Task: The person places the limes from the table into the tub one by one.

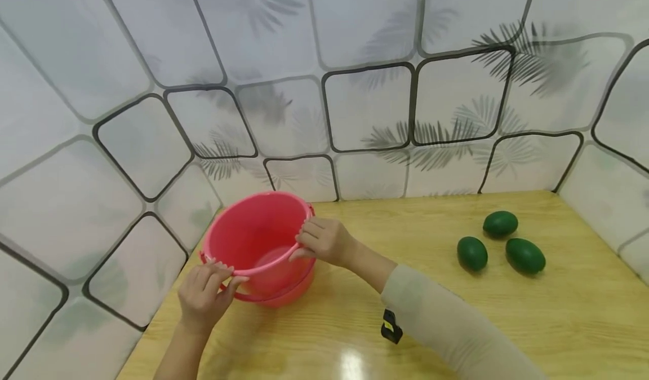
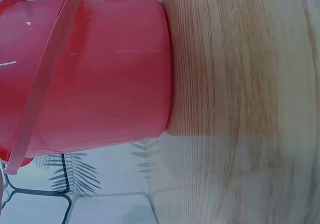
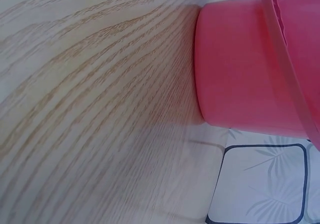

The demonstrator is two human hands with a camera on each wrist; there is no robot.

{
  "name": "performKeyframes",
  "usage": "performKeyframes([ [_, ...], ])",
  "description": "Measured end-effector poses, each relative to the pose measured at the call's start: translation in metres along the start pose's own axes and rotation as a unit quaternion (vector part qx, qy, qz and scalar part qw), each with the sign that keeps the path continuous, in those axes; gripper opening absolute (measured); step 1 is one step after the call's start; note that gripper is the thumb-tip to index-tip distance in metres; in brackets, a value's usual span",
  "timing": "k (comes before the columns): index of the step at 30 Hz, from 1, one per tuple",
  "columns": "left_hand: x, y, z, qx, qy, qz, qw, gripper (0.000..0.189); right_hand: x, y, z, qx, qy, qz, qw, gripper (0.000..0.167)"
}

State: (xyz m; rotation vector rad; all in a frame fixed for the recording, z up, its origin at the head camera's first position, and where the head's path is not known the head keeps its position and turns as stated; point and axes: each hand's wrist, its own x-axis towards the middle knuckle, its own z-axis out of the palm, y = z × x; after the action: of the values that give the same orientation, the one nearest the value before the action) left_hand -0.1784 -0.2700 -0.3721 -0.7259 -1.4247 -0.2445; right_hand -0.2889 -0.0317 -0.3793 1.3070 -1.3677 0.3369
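A pink plastic bucket [image 1: 238, 228] stands upright at the left back of the table, its mouth facing up. My left hand [image 1: 203, 292] grips the rim at the near left, fingers over the edge and thumb along the outside. On the right side of the same rim, my right hand [image 1: 327, 240] pinches the edge between fingers and thumb. The bucket's handle [image 2: 47, 73] hangs down across its outer wall in the left wrist view. In the right wrist view the bucket [image 3: 240, 63] has its base on the wood, and the right hand is out of sight.
Three dark green egg-shaped objects [image 1: 472, 254] lie at the right of the wooden table [image 1: 385, 228]. A small black and yellow item [image 1: 390, 327] shows beside the right sleeve, partly covered. Patterned walls [image 1: 370, 109] border the table behind and at both sides.
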Motion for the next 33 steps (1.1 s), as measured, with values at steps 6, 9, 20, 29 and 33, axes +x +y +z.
performKeyframes([
  [6, 0.0, 0.005, 0.0, 0.004, 0.003, -0.002, 1.0, 0.05, -0.001, -0.001, -0.004, -0.002, 0.003, -0.011, 0.9999, 0.043],
  [9, 0.0, 0.007, 0.001, 0.001, 0.005, -0.003, 1.0, 0.05, -0.002, -0.001, -0.007, -0.005, 0.005, -0.015, 0.9999, 0.044],
  [20, 0.0, 0.01, 0.008, 0.0, 0.02, 0.01, 0.9998, 0.05, -0.004, 0.0, -0.017, -0.02, 0.009, -0.019, 0.9996, 0.043],
  [29, -0.001, 0.014, 0.014, -0.01, 0.022, 0.015, 0.9996, 0.05, -0.01, 0.0, -0.023, -0.021, 0.026, -0.021, 0.9992, 0.043],
  [33, 0.003, 0.017, 0.015, -0.008, 0.025, 0.016, 0.9995, 0.05, -0.011, 0.001, -0.027, -0.023, 0.027, -0.023, 0.9991, 0.043],
])
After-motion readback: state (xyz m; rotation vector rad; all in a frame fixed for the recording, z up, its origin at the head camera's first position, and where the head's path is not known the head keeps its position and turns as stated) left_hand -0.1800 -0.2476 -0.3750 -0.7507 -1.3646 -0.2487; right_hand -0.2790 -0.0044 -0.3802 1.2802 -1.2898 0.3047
